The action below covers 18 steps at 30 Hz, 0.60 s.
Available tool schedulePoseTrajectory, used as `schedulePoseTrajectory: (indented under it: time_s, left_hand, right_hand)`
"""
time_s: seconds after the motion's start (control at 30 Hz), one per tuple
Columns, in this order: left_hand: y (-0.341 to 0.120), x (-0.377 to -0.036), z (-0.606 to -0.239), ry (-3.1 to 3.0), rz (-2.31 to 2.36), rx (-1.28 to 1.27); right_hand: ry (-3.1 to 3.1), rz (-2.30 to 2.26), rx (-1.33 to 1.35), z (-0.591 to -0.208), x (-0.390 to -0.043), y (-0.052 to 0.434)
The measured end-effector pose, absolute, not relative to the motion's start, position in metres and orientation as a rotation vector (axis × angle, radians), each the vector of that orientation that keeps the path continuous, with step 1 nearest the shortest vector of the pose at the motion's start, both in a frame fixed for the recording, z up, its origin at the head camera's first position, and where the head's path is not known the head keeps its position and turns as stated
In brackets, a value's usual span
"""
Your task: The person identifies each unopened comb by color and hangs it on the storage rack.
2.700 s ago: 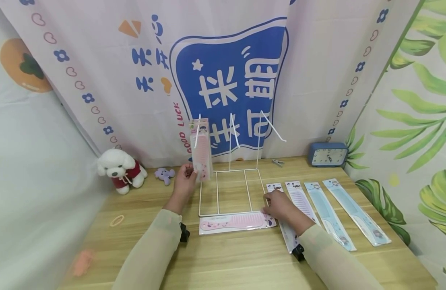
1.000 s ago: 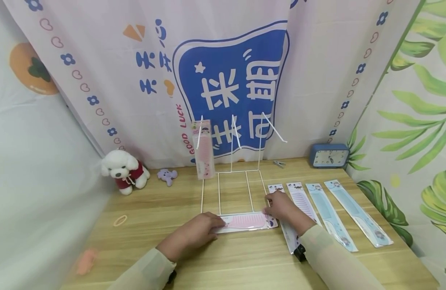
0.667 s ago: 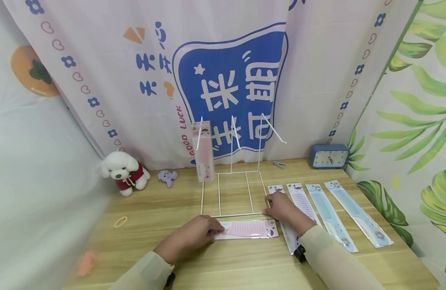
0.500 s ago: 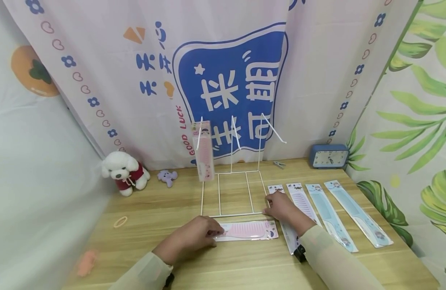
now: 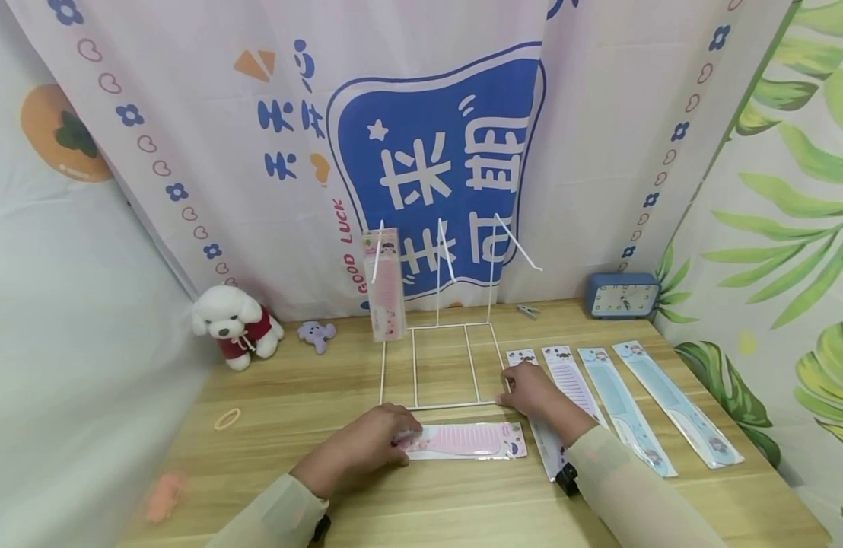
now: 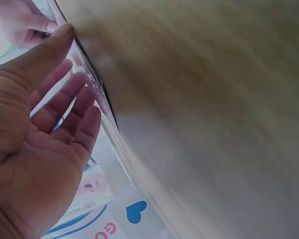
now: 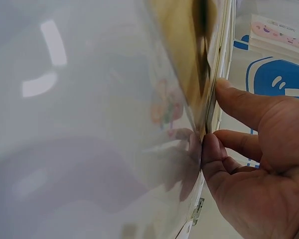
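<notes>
Comb pack (image 5: 466, 441) lies flat between both hands.

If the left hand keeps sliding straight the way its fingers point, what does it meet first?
The left hand points right along the flat pink comb pack it touches; past that pack's end, probably the nearest white comb pack beside the right hand.

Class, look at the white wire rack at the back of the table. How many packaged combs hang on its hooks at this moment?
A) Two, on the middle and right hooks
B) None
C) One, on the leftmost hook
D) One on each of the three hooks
C: a single pink packaged comb hangs from the leftmost hook of the white wire rack; the middle and right hooks are bare.
</notes>
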State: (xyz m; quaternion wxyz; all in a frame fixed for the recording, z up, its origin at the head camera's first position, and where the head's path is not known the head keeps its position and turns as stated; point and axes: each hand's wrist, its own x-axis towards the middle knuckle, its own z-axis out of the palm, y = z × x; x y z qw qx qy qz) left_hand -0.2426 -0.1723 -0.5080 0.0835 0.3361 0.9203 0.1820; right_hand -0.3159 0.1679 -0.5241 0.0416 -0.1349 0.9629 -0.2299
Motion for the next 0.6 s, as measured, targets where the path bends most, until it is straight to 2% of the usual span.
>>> schedulePoseTrajectory:
  time_s: [0.4, 0.6]
  left_hand:
    - [-0.1654, -0.2427, -0.498, 2.657, 0.422, 0.915]
    - [-0.1664, -0.2412, -0.4983, 2.611, 0.541, 0.855]
  right_hand:
    - [2.947, -0.705, -0.416, -0.5229, -0.3142, 0.1669]
    - [2.947, -0.7, -0.407, -0.5221, -0.3149, 0.1667]
